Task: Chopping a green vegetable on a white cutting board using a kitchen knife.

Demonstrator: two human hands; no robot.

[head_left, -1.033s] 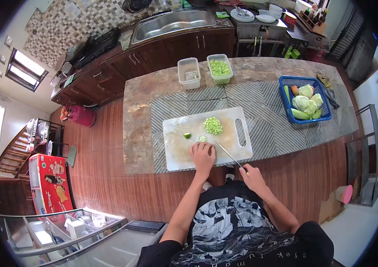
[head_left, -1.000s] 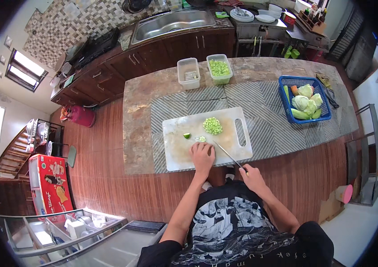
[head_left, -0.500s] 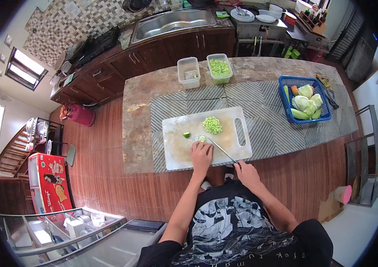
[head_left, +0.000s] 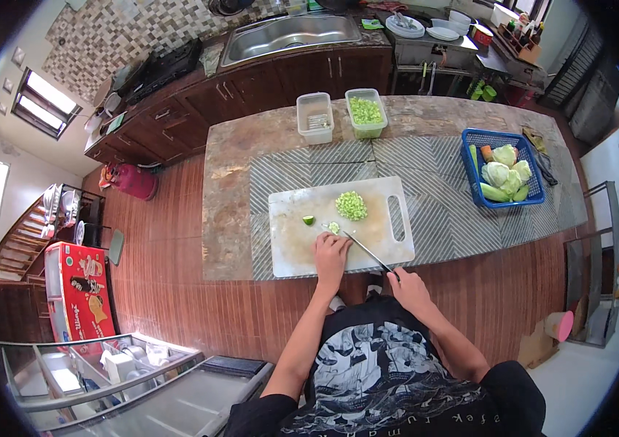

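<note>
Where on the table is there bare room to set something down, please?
There is bare table left of the cutting board and between it and the blue basket. It is crowded around the left hand, knife and chopped green pieces.

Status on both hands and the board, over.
Right hand gripping knife, angled over cutting board. Left hand by small cut pieces, close to knife tip. Diced green pile just beyond.

The right grip (head_left: 408, 288) mostly hides the knife handle (head_left: 394, 274).
</note>
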